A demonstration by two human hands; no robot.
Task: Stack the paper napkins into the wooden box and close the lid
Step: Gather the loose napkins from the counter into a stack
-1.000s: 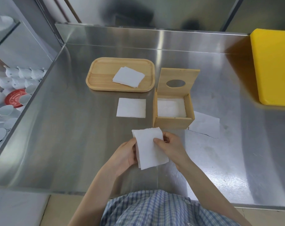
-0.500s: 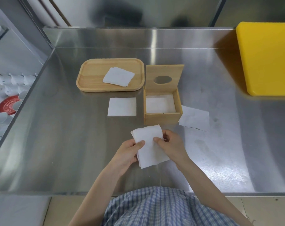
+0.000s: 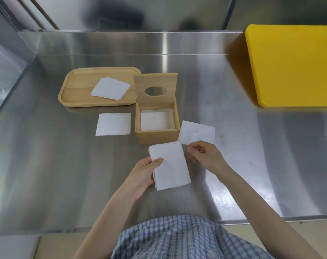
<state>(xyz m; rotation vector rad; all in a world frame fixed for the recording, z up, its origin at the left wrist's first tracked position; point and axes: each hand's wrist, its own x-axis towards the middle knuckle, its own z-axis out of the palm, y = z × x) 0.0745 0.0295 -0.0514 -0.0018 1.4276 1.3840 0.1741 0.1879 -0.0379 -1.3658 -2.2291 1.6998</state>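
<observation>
My left hand [image 3: 143, 173] grips a small stack of white napkins [image 3: 170, 166] by its left edge, just in front of the wooden box [image 3: 157, 136]. The box stands with its lid [image 3: 156, 89] upright, an oval hole in it, and a white napkin lying inside [image 3: 156, 120]. My right hand [image 3: 205, 155] is off the stack, fingers curled and apart, at the near edge of a loose napkin [image 3: 197, 133] right of the box. Another napkin [image 3: 114, 124] lies left of the box. One more [image 3: 110, 88] rests on the wooden tray [image 3: 76, 90].
All of this sits on a steel counter [image 3: 65, 174] with a raised back wall. A thick yellow board [image 3: 293, 64] lies at the far right. The counter's left edge drops beside a lower shelf.
My right hand has let go of the napkin stack and moved right toward the loose napkin. The left hand alone keeps the stack. The camera view has shifted to the right.
</observation>
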